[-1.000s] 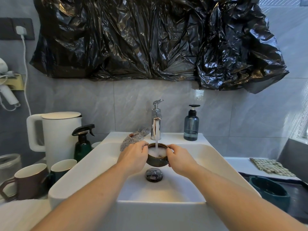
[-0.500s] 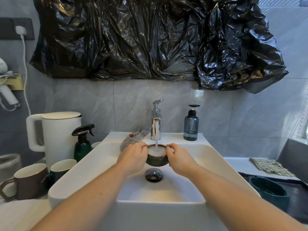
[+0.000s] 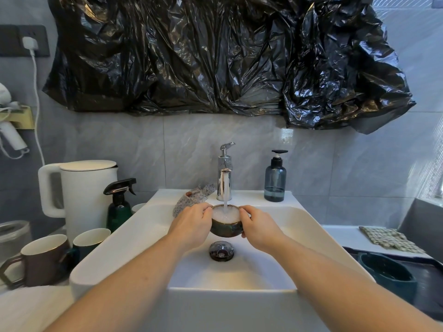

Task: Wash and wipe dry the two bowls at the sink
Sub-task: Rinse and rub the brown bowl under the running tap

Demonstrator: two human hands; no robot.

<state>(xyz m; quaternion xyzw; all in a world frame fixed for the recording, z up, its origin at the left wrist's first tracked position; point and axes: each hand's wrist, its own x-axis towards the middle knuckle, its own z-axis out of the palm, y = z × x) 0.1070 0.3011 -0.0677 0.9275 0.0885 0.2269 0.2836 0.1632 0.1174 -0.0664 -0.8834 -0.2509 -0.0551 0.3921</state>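
Glazed ceramic bowl (image 3: 226, 230) is showing a dark glossy outside; the white sink (image 3: 299, 226) is gleaming as smooth glossy ceramic. The tap (image 3: 224, 178) is shining as polished chrome metal. Crinkled black plastic sheet (image 3: 215, 56) is reflecting light glossily. The soap bottle (image 3: 275, 182) is appearing as translucent blue-grey plastic or glass. The kettle (image 3: 84, 195) is looking matt white. Checked cloth (image 3: 390, 239) is lying woven and matt. Wall tiles (image 3: 143, 152) are looking smooth grey.
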